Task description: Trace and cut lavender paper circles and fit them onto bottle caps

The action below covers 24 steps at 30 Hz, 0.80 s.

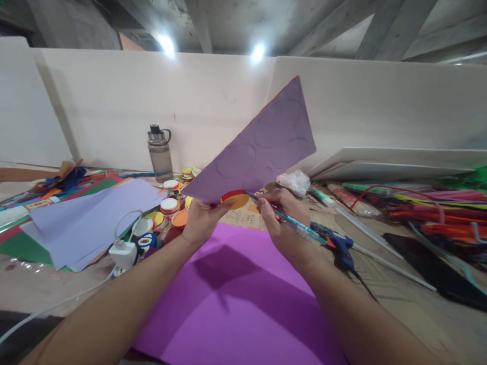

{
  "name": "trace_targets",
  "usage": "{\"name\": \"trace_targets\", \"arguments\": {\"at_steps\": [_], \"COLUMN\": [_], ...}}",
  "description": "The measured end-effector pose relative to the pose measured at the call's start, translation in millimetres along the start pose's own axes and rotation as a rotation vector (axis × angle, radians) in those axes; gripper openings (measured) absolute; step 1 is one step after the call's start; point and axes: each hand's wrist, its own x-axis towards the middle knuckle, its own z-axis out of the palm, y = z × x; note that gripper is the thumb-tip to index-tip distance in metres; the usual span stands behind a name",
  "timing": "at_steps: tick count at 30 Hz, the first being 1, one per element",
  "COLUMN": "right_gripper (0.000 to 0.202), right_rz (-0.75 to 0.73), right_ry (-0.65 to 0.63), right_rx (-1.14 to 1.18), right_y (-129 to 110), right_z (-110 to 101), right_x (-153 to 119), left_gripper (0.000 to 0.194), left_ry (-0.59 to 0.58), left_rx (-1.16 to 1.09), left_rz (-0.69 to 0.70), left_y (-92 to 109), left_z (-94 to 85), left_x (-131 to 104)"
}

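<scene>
A purple sheet (pixel 266 134) with several round outlines drawn on it is held up at a tilt. My left hand (pixel 203 220) pinches its lower edge together with a yellow-orange disc (pixel 236 199), which lies against the sheet. In my right hand (pixel 283 210) is a pen (pixel 300 226), its tip close to the disc's right edge. Below both hands lies a large bright purple sheet (pixel 236 304), with shadows falling across it.
Stacked round discs (pixel 169 205), a white plug adapter (pixel 124 253), lilac sheets (pixel 99 218) and a water bottle (pixel 160 154) are on the left. A blue glue gun (pixel 342 248), white strips and a black flat object (pixel 437 268) lie right.
</scene>
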Motion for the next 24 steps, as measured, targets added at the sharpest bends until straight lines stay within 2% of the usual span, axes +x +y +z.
{"name": "trace_targets", "arguments": {"at_steps": [8,13,20,24], "right_gripper": [0.01,0.011,0.016,0.015], "right_rz": [-0.003,0.037,0.091,0.093], "right_ry": [0.0,-0.014,-0.027,-0.038], "right_rx": [0.016,0.041,0.068,0.077], "right_y": [-1,-3,-2,1], "right_z": [-1,-3,-4,-3], "right_x": [1,2,2,2], "left_gripper": [0.028,0.036,0.048,0.042], "left_ry": [0.055,0.061,0.064,0.076], "left_rx": [-0.244,-0.307,-0.317,-0.355], "left_rz": [-0.093,-0.16,-0.158,-0.189], "left_y": [-7,-11,-13,-8], "left_z": [5.9,5.4,1.5,3.6], "left_x": [2,5,5,6]}}
